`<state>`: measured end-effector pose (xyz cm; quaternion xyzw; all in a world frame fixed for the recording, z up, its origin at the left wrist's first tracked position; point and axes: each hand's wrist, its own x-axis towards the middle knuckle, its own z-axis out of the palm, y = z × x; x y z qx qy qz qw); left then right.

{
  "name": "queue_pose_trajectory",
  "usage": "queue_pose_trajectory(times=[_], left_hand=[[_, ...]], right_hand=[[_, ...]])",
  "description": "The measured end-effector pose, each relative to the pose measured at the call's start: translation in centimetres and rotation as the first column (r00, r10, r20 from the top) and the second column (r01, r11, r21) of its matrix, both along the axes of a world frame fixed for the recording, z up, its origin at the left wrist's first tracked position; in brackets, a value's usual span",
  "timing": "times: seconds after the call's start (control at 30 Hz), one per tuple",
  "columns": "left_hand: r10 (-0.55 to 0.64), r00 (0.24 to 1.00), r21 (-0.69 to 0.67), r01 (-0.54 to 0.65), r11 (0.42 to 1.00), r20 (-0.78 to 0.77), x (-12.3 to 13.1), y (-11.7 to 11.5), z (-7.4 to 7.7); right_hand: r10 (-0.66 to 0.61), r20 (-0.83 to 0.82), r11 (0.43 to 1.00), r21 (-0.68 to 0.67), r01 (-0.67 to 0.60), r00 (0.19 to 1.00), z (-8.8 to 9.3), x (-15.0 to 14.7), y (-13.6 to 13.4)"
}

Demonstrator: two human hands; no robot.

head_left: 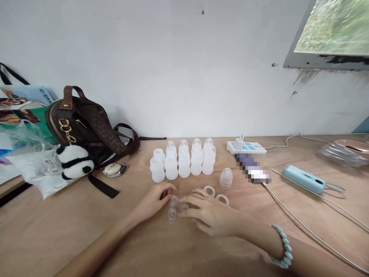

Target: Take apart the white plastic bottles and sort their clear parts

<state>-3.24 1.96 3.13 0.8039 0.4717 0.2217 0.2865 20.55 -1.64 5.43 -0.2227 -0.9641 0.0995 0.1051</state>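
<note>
My left hand (159, 198) rests on the wooden table with its fingers curled in. Its thumb tip is right beside a clear bottle teat (173, 200); whether anything sits inside the fingers is hidden. Opposite it, my right hand (211, 213) reaches in low with fingers stretched and apart. Those fingers partly cover a second clear teat (184, 208). A third teat (172, 214) lies nearer to me. Two whitish rings (209, 191) lie just beyond the right hand, the nearer one partly hidden by it. Behind them stands a clear domed cap (226, 178).
Rows of white baby bottles (184, 166) stand behind my hands, several with clear domed tops. To the left are a dark backpack (95, 119), a panda plush (75, 161) and a watch (115, 170). A power strip (250, 147), phone (250, 167), blue device (303, 179) and cables lie right.
</note>
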Motion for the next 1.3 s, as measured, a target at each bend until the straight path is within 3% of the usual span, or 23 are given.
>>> queue_pose_trajectory(times=[0.2, 0.33, 0.5, 0.77, 1.0, 1.1, 1.17, 1.23, 1.3], left_hand=[[-0.181, 0.982, -0.014, 0.182, 0.983, 0.056, -0.5, -0.4, 0.0], [-0.219, 0.974, -0.042, 0.221, 0.974, 0.054, -0.5, -0.7, 0.2], [-0.246, 0.967, -0.056, 0.250, 0.967, 0.071, 0.0, 0.0, 0.1], [-0.304, 0.948, -0.061, 0.310, 0.949, 0.091, 1.8, 1.0, 0.2], [-0.345, 0.935, -0.078, 0.351, 0.933, 0.089, 1.9, 0.7, 0.4], [-0.319, 0.944, -0.063, 0.324, 0.944, 0.082, 1.7, 0.7, 0.9], [-0.259, 0.960, 0.029, 0.257, 0.966, 0.105, 1.6, 0.9, 2.1], [-0.146, 0.981, 0.200, 0.118, 0.973, 0.131, 1.6, 1.5, 3.8], [0.056, 0.989, 0.381, -0.106, 0.919, 0.141, 1.6, 2.8, 5.6]], right_hand=[[-0.002, -0.005, 0.998, -0.065, 0.002, 1.000, -0.5, -0.7, 0.3], [0.009, -0.016, 0.997, -0.076, -0.011, 1.000, -0.4, -0.5, 0.0], [-0.012, -0.074, 1.000, 0.009, 0.012, 0.997, -0.6, 0.0, -0.1], [-0.038, -0.389, 0.990, 0.110, 0.088, 0.920, -0.1, 1.5, 0.8], [-0.071, -0.341, 0.988, 0.105, 0.113, 0.938, -0.5, 1.5, 0.8], [-0.063, -0.370, 0.987, 0.113, 0.112, 0.927, -0.3, 1.7, 0.9], [-0.055, -0.418, 0.987, 0.114, 0.112, 0.907, 0.0, 1.9, 1.0], [-0.055, -0.464, 0.986, 0.114, 0.121, 0.884, 0.2, 2.1, 1.2], [-0.059, -0.499, 0.985, 0.113, 0.132, 0.865, 0.3, 2.2, 1.3]])
